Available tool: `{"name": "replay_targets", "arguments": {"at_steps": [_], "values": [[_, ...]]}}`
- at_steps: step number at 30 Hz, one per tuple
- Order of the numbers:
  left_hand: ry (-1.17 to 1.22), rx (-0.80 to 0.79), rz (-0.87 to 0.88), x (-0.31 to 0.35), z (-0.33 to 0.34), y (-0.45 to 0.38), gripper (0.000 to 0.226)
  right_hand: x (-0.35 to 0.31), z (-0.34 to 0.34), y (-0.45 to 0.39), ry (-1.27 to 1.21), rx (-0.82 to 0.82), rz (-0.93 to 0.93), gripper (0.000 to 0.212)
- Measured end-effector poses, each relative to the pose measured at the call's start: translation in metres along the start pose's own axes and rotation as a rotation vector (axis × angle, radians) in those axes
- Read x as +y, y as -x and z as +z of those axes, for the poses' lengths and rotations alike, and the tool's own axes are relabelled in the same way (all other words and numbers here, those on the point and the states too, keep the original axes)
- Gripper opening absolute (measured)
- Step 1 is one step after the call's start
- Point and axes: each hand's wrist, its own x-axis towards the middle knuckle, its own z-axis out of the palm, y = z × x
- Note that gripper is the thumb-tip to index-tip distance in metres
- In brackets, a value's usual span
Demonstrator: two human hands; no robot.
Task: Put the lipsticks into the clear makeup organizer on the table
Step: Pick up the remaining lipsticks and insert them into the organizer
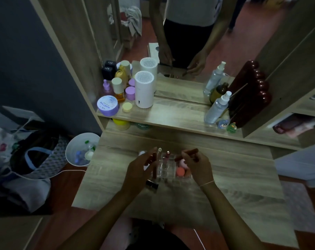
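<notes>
1. Organizer point(171, 175), clear, sits mid-table point(234, 186); I see pink sponges point(181, 170) inside its right part.
2. Left hand point(136, 170) at organizer's left edge, fingers curled round a dark red lipstick point(154, 166), upright.
3. Right hand point(196, 164) above organizer's right side, fingers pinching another red lipstick point(190, 152).
4. Black tube point(151, 184) lies just in front of organizer.
</notes>
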Motion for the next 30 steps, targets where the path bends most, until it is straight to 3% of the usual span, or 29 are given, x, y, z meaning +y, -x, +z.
{"name": "replay_targets", "arguments": {"at_steps": [3,11,30], "values": [[-0.038,-0.001,-0.04,0.0,0.003,-0.002,0.027,0.006,-0.001,-0.008,0.145,-0.035,-0.051,0.005],[-0.142,0.083,-0.082,-0.007,0.014,-0.002,0.038,0.015,-0.001,-0.023,0.274,-0.079,-0.214,0.016],[-0.055,0.095,-0.071,-0.013,0.021,-0.007,0.02,0.019,0.018,-0.037,0.523,-0.251,-0.209,0.013]]}}
